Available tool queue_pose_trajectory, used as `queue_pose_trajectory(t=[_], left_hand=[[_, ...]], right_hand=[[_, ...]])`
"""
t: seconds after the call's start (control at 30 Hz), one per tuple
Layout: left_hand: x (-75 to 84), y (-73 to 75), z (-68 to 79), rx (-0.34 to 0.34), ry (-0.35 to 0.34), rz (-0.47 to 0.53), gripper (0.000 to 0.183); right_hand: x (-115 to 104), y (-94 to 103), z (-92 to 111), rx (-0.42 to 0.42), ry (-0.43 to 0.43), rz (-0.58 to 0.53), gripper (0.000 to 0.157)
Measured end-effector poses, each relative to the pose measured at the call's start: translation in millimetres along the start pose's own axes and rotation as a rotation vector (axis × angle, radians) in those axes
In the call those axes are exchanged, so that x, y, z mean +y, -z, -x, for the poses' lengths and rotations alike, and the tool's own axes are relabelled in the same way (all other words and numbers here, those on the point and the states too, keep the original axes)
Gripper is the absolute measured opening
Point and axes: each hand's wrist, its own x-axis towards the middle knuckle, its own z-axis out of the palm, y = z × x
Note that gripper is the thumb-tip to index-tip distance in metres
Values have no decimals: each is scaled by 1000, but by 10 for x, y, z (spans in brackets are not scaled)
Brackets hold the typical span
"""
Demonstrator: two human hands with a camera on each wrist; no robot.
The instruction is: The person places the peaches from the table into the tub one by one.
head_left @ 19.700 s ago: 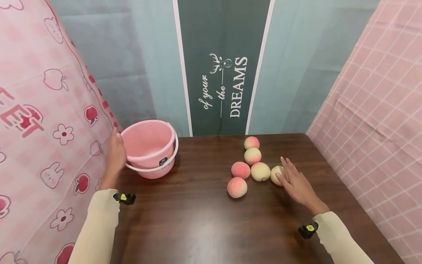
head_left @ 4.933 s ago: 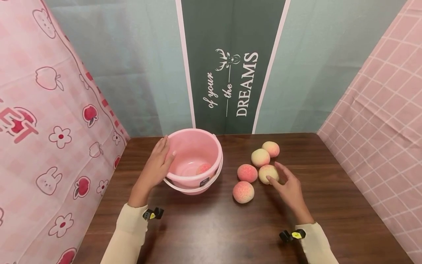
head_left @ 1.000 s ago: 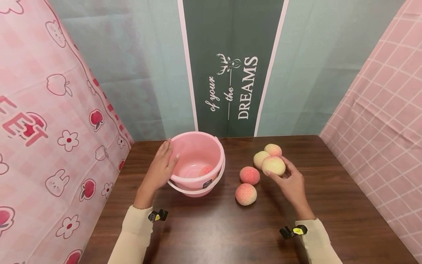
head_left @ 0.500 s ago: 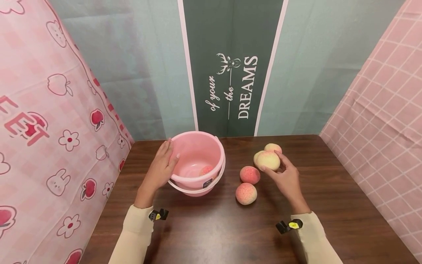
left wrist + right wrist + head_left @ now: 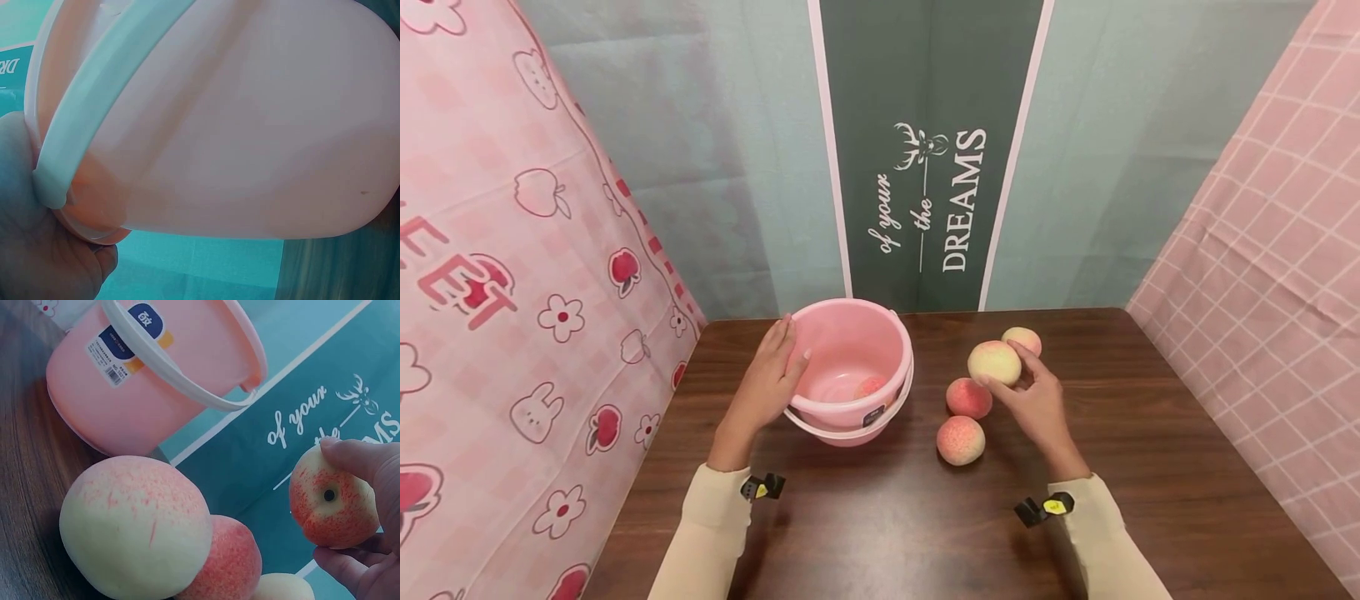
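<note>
pale yellow, red-speckled peach (image 5: 994, 364) is held above the table by the right hand (image 5: 1036, 404), with the thumb and fingers clamped on its sides; a small dark hole is shown in its speckled face in the right wrist view. the rim of a round pink plastic bucket (image 5: 850, 342) is touched by the left hand (image 5: 766, 377), whose fingers are laid straight and close together, with the thumb set apart. one pink-red peach (image 5: 871, 387) is contained at the bottom of the bucket, and a curved white plastic handle (image 5: 842, 435) is lowered round its front. a dark blue, white and orange sticker (image 5: 149, 320) is fixed to the bucket's wall; a large white character and a black barcode (image 5: 114, 375) can be made out, but the fine print is too small to be read.

on the brown wood-grain table (image 5: 865, 533), a deep pink round peach (image 5: 968, 398) is placed just beside a pink-and-yellow round peach (image 5: 961, 440), while a pale pink-tinged peach (image 5: 1024, 338) is partly covered by the right hand. on the dark green backdrop panel (image 5: 880, 67), "of your", "the" and "dreams" are printed sideways in white, beside a white deer head (image 5: 934, 144). on the pink patterned cloth (image 5: 467, 167), the letters "eet" can be read.
</note>
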Motion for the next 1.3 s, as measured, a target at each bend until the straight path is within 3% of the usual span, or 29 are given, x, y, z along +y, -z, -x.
queue_pose_trajectory(t=[0.37,0.7,1.03,1.3], left_hand=[[-5,-9,-9,-3,0,-4,68],[12,-8,-3,-2,11,-4,68],[18,-9,1,11,-3,3,67],[13,-17,-4,21,-9,4,66]], right_hand=[[-103,-85,-33,-5,18,102,79],[-235,-155,-91,-38,21,28,78],[-664,-169,16,-53,38,28,71],[-769,-205,27,-47,60,8,71]])
